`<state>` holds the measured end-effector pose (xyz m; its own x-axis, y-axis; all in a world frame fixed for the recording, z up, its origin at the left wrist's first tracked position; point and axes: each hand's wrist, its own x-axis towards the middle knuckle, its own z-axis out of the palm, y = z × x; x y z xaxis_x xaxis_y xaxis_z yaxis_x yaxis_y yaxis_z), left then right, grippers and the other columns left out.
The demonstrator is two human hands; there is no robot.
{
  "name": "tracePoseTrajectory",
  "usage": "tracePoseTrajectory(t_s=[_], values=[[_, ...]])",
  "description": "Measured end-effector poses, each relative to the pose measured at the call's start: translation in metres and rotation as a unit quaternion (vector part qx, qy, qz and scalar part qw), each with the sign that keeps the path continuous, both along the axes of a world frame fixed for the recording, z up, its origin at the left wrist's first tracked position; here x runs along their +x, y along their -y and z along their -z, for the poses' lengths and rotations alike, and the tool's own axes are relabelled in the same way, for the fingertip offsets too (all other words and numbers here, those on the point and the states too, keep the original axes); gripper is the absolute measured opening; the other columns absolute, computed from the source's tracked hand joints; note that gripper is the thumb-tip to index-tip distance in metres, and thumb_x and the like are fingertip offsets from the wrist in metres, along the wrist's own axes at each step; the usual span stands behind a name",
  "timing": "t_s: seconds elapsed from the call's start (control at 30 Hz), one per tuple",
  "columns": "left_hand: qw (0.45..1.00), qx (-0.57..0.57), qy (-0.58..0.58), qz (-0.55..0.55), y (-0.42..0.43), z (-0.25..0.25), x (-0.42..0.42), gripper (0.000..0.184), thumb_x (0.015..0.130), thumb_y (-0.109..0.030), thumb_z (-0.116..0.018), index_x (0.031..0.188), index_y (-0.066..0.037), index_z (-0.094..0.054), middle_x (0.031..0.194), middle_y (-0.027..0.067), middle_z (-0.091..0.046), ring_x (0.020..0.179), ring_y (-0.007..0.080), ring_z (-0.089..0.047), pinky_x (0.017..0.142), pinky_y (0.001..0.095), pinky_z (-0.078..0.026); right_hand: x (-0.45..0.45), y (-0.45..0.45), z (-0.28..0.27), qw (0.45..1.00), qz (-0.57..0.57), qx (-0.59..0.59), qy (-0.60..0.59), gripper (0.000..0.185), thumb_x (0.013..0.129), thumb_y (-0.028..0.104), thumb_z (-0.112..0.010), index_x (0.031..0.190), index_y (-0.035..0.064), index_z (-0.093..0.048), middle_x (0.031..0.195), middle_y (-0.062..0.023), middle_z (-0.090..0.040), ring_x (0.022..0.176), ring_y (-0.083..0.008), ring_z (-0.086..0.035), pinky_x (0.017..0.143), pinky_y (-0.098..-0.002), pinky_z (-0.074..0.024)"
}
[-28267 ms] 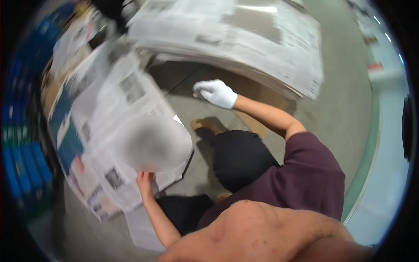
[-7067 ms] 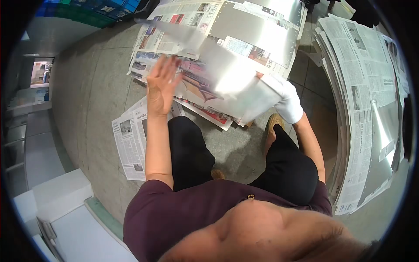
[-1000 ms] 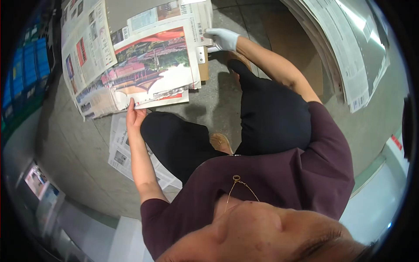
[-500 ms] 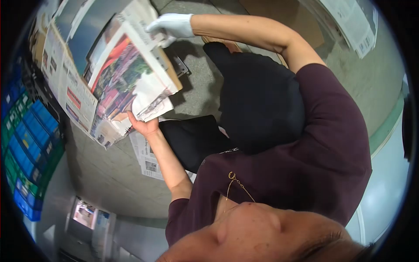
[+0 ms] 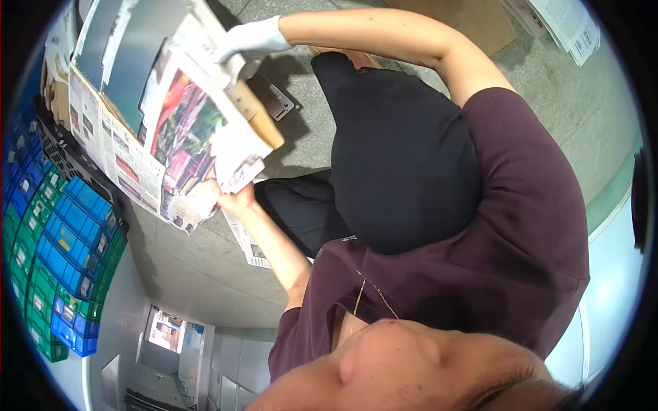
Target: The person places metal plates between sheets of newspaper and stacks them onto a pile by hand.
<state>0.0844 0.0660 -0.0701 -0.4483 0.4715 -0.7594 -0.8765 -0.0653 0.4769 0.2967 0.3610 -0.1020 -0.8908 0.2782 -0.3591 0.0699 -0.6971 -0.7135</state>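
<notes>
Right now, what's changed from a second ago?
The newspaper stack, which lay flat, is now tilted, its edge by the gloved right hand raised. Both hands were already at its edges. The left hand stays at the near edge; the floor sheets still lie there.

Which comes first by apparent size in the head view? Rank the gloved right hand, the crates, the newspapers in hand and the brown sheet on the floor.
1. newspapers
2. blue and green crates
3. brown sheet, cut off by the picture's edge
4. gloved right hand
</notes>
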Motion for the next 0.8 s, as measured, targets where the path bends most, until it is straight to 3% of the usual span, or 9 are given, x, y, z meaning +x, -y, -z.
tracePoseTrajectory(t_s=[0.13, 0.3, 0.4, 0.43, 0.57, 0.67, 0.7, 0.73, 0.8], values=[[0.997, -0.077, 0.003, -0.013, -0.020, 0.005, 0.014, 0.059, 0.095, -0.043, -0.031, 0.135, 0.000, -0.037, 0.139, 0.0172, -0.040, 0.129, 0.0360, -0.036, 0.107, 0.0560, -0.024, 0.005, 0.013, 0.031, 0.981, 0.036, 0.141, 0.130, 0.050, 0.083, 0.039, -0.058, 0.124, 0.0113, -0.054, 0.128, -0.0041, -0.053, 0.109, -0.0231, -0.056, 0.091, -0.0424, -0.0454], [0.994, -0.100, 0.028, -0.016, -0.028, -0.002, 0.005, 0.057, 0.095, -0.041, -0.030, 0.134, 0.000, -0.039, 0.138, 0.0169, -0.042, 0.128, 0.0354, -0.038, 0.106, 0.0556, -0.027, -0.031, 0.030, 0.022, 0.967, 0.130, -0.207, 0.071, 0.043, 0.080, 0.033, -0.062, 0.115, 0.0086, -0.055, 0.107, -0.0107, -0.056, 0.102, -0.0193, -0.052, 0.094, -0.0495, -0.0399], [0.997, -0.068, 0.005, 0.029, -0.033, -0.017, 0.018, 0.055, 0.095, -0.039, -0.032, 0.133, 0.000, -0.040, 0.138, 0.0169, -0.042, 0.128, 0.0354, -0.038, 0.105, 0.0568, -0.028, -0.029, 0.033, 0.017, 0.978, 0.118, -0.141, 0.101, 0.039, 0.081, 0.028, -0.062, 0.115, 0.0089, -0.055, 0.104, -0.0098, -0.058, 0.093, -0.0187, -0.056, 0.081, -0.0457, -0.0489], [0.996, -0.086, 0.003, 0.029, -0.028, -0.015, 0.016, 0.056, 0.095, -0.040, -0.032, 0.133, 0.000, -0.040, 0.137, 0.0169, -0.042, 0.128, 0.0355, -0.038, 0.105, 0.0570, -0.028, -0.025, 0.033, 0.006, 0.977, 0.117, -0.145, 0.104, 0.038, 0.080, 0.027, -0.064, 0.111, 0.0071, -0.056, 0.097, -0.0094, -0.059, 0.083, -0.0194, -0.058, 0.068, -0.0409, -0.0523], [0.983, -0.179, -0.010, 0.034, -0.036, -0.027, 0.035, 0.055, 0.094, -0.042, -0.034, 0.133, -0.004, -0.042, 0.135, 0.0150, -0.046, 0.127, 0.0362, -0.039, 0.104, 0.0573, -0.029, -0.021, 0.026, -0.019, 0.983, 0.111, -0.132, 0.068, 0.028, 0.078, 0.029, -0.066, 0.093, 0.0060, -0.058, 0.084, -0.0077, -0.057, 0.072, -0.0186, -0.059, 0.061, -0.0378, -0.0522], [0.989, -0.139, -0.026, 0.029, -0.028, -0.021, 0.042, 0.052, 0.094, -0.041, -0.036, 0.132, -0.007, -0.045, 0.135, 0.0126, -0.047, 0.127, 0.0347, -0.039, 0.105, 0.0587, -0.026, -0.014, 0.023, -0.030, 0.987, 0.090, -0.135, 0.005, 0.025, 0.078, 0.031, -0.067, 0.084, 0.0078, -0.058, 0.074, -0.0051, -0.052, 0.066, -0.0168, -0.057, 0.058, -0.0368, -0.0511], [0.992, -0.113, -0.042, 0.036, -0.022, -0.015, 0.037, 0.052, 0.094, -0.041, -0.036, 0.132, -0.006, -0.045, 0.135, 0.0125, -0.047, 0.127, 0.0343, -0.039, 0.105, 0.0588, -0.026, -0.013, 0.025, -0.037, 0.986, 0.090, -0.140, -0.002, 0.027, 0.077, 0.032, -0.067, 0.086, 0.0077, -0.060, 0.076, -0.0057, -0.053, 0.068, -0.0162, -0.057, 0.058, -0.0355, -0.0507], [0.994, -0.086, -0.058, 0.042, -0.021, -0.014, 0.034, 0.051, 0.094, -0.040, -0.036, 0.132, -0.006, -0.046, 0.135, 0.0123, -0.047, 0.127, 0.0338, -0.039, 0.105, 0.0589, -0.025, -0.010, 0.022, -0.044, 0.993, 0.070, -0.091, 0.012, 0.029, 0.082, 0.029, -0.062, 0.100, 0.0066, -0.062, 0.087, -0.0039, -0.065, 0.072, -0.0116, -0.063, 0.064, -0.0288, -0.0518], [0.991, -0.120, -0.060, 0.019, -0.021, -0.015, 0.030, 0.050, 0.095, -0.039, -0.037, 0.131, -0.006, -0.047, 0.135, 0.0120, -0.047, 0.127, 0.0328, -0.041, 0.106, 0.0569, -0.025, -0.011, 0.021, -0.055, 0.996, 0.052, -0.067, -0.021, 0.033, 0.081, 0.034, -0.062, 0.103, 0.0087, -0.063, 0.091, -0.0048, -0.065, 0.080, -0.0135, -0.062, 0.073, -0.0355, -0.0512]])
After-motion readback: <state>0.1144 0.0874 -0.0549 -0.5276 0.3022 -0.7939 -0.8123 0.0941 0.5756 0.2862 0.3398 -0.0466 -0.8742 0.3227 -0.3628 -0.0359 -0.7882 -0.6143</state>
